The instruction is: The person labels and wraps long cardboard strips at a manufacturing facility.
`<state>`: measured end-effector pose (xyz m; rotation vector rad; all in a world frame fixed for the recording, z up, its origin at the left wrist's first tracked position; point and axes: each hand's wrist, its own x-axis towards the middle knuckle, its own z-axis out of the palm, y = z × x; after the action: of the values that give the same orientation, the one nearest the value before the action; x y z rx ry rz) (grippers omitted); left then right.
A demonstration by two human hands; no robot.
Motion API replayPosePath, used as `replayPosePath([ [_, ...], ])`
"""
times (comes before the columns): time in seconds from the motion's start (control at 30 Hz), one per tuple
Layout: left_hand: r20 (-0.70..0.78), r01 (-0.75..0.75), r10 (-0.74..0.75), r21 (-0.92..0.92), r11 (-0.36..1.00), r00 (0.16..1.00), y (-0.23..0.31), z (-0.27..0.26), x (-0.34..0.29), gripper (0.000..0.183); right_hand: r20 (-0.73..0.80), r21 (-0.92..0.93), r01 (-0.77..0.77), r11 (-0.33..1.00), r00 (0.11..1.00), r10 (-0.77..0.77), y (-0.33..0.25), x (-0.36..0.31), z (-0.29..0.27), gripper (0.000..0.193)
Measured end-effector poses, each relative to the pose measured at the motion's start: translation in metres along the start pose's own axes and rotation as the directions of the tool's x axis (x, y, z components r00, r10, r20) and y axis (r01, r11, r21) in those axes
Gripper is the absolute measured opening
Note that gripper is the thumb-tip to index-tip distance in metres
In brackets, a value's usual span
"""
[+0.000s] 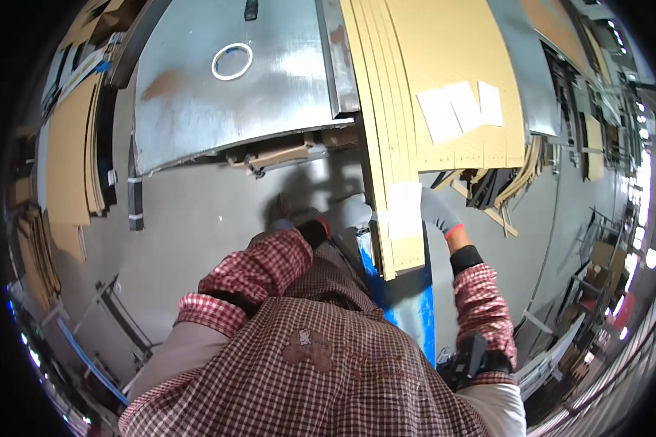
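A bundle of long tan cardboard strips [386, 138] runs away from me, its near end overhanging a blue-edged metal surface [413, 309]. Against the left side of that near end is my left hand [348, 213], in a grey glove with a red cuff. My right hand [436, 210], gloved the same way, grips the opposite side. The fingers of both hands are largely hidden by the strips. A white paper sheet [404, 210] lies on top between my hands.
Several white sheets [448, 113] lie on a wide tan cardboard panel [452, 44]. To the left, a metal table [284, 87] carries a roll of tape [232, 62] and a small black object [251, 9]. Cardboard stacks [73, 153] stand far left; scraps [499, 193] lie beneath the right side.
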<state>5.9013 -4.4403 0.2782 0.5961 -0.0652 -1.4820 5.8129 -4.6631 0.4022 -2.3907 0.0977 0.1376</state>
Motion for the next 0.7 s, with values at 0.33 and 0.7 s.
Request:
replayPosePath([
  [0.33,0.198,-0.252,0.159,0.815,0.521,0.967,0.007,-0.020,-0.015,0.037,-0.487,0.433,-0.459,0.776,0.605,0.629,-0.112,-0.024,-0.019,0.069],
  [0.7,0.592,-0.643,0.381,0.766,0.008,0.710,0.072,0.161,-0.032,0.021,-0.325,-0.399,-0.486,0.778,0.868,0.375,-0.129,-0.061,0.043,0.074],
])
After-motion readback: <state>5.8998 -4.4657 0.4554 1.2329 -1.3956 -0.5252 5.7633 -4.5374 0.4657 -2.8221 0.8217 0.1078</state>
